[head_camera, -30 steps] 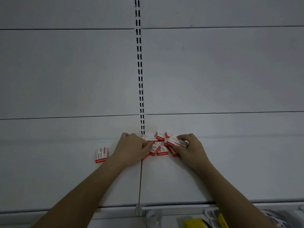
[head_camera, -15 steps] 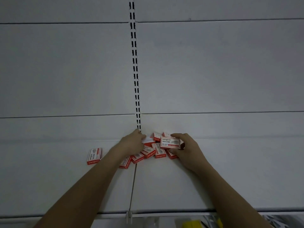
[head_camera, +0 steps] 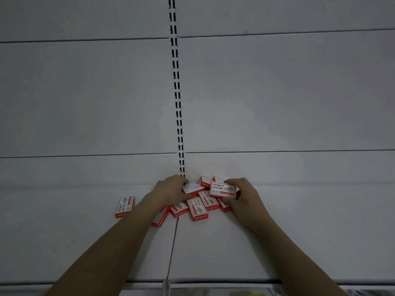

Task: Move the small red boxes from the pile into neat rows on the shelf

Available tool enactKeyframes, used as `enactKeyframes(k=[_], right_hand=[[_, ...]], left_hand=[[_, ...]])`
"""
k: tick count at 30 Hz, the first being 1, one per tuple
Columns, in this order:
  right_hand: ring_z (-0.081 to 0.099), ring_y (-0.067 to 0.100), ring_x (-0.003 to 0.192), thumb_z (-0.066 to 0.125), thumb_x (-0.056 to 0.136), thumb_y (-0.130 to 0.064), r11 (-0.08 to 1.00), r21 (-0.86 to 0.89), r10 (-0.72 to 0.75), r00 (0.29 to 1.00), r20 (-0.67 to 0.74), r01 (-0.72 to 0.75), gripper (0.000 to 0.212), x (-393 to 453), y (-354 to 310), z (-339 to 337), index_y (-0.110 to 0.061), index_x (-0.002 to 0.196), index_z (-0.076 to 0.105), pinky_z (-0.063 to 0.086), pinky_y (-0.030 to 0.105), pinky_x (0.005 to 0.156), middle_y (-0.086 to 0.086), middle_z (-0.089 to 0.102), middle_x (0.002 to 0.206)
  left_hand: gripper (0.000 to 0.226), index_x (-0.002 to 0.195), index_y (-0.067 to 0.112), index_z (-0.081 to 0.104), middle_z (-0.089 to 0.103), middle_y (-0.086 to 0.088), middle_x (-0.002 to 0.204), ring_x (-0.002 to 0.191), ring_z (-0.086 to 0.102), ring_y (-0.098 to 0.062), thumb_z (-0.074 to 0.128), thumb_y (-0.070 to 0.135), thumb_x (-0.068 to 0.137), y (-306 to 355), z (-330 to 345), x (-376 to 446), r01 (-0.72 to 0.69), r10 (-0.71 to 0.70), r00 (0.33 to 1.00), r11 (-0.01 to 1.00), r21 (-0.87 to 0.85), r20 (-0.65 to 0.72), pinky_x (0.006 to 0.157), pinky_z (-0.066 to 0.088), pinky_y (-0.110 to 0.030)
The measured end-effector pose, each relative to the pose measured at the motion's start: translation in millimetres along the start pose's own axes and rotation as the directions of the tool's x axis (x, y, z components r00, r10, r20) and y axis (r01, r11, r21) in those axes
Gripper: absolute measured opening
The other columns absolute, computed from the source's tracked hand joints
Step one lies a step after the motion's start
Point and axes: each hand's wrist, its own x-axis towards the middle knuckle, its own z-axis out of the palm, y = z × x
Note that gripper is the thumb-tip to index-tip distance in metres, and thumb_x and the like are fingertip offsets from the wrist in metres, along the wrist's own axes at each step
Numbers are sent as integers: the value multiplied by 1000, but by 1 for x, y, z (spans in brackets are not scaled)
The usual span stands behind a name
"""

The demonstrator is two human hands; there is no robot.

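Both hands were on the pile (head_camera: 198,201) of small red boxes, which sat on the white shelf (head_camera: 299,231) right at the foot of the slotted upright (head_camera: 178,103) in the back wall. The right hand (head_camera: 245,201) had its fingers (head_camera: 234,182) clamped on one box (head_camera: 223,190), thumb underneath, label facing the camera, so it was the only one you could halfway read ("24/6" and a brand name). The left hand (head_camera: 171,189) was pinching a second box (head_camera: 191,187) that showed its pale side, but the knuckles hid most of the grip, so how much of it the fingers covered was hard to say.

The left forearm cut across at least one box (head_camera: 159,216) at the near left edge of the pile, only partly visible. Couldn't get an honest count of the heap, too many overlapped. One lone box (head_camera: 125,206) lay flat off to the left, well apart from the rest. The stuff below the shelf's front edge was cropped and too blurry to name.
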Motion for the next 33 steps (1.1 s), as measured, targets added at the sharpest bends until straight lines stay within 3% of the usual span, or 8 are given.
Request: enactKeyframes(k=[3, 6, 10, 15, 20, 23, 26, 33], right_hand=[[48, 1, 96, 69, 85, -17, 1000, 1, -3, 1000, -6, 3, 42, 0, 0, 1, -19, 125, 56, 39, 0, 68, -13, 48, 107], [49, -3, 87, 70, 85, -18, 1000, 4, -21, 999, -28, 21, 40, 0, 0, 2, -19, 123, 56, 39, -2, 66, -13, 48, 105], [52, 0, 89, 70, 85, -17, 998, 56, -34, 994, -104, 40, 40, 0, -1, 2, -19, 123, 58, 39, 5, 72, -12, 50, 107], [53, 3, 94, 67, 87, -18, 991, 65, -111, 985, -132, 121, 38, -4, -7, 1, -18, 124, 57, 41, 10, 77, -5, 53, 113], [53, 7, 96, 72, 83, -19, 986, 81, -136, 986, -94, 144, 43, -17, -30, -3, -16, 124, 58, 45, 20, 82, -1, 57, 115], [53, 9, 94, 77, 78, -22, 986, 16, -164, 986, 3, 164, 44, -27, -50, -8, -17, 119, 62, 45, 22, 83, 0, 61, 113], [51, 7, 93, 76, 79, -23, 983, -54, -169, 983, 71, 173, 46, -40, -66, -24, -19, 121, 59, 41, 16, 79, -2, 61, 116], [58, 16, 95, 78, 77, -20, 955, -281, -83, 995, 49, 93, 47, -91, -77, -85, -16, 120, 61, 47, 27, 86, 1, 65, 114]], left_hand=[[60, 126, 26, 56, 61, 2, 118, 104, 57, -18, 62, 62, 79, 5, 2, -2, 43, -43, 998, 999, -7, -42, 89, 45, -37], [53, 121, 26, 58, 62, 4, 115, 107, 56, -18, 70, 51, 77, 9, -6, -14, 32, -37, 981, 999, -30, -188, 90, 43, -36], [49, 121, 19, 60, 63, -2, 118, 105, 59, -18, 78, 23, 76, 10, -18, -40, -52, -96, 922, 929, -367, -374, 86, 52, -34], [44, 113, 23, 62, 65, 2, 113, 93, 64, -10, 79, 11, 75, 19, -20, -85, -66, -261, 858, 797, -600, -442, 61, 54, -13], [47, 114, 22, 59, 60, 7, 111, 91, 61, -8, 82, 17, 73, 28, -18, -132, -21, -364, 832, 732, -680, -418, 60, 48, -7], [50, 117, 19, 60, 58, 0, 118, 100, 60, -15, 82, 17, 72, 27, -25, -150, -20, -344, 842, 751, -660, -416, 75, 53, -21], [49, 116, 18, 61, 58, -2, 118, 96, 60, -15, 82, 12, 72, 30, -39, -157, -72, -295, 852, 753, -654, -433, 72, 50, -17], [53, 117, 23, 63, 57, 8, 109, 89, 59, -4, 83, 12, 69, 46, -36, -176, -216, -78, 916, 730, -649, -392, 59, 44, -5]])
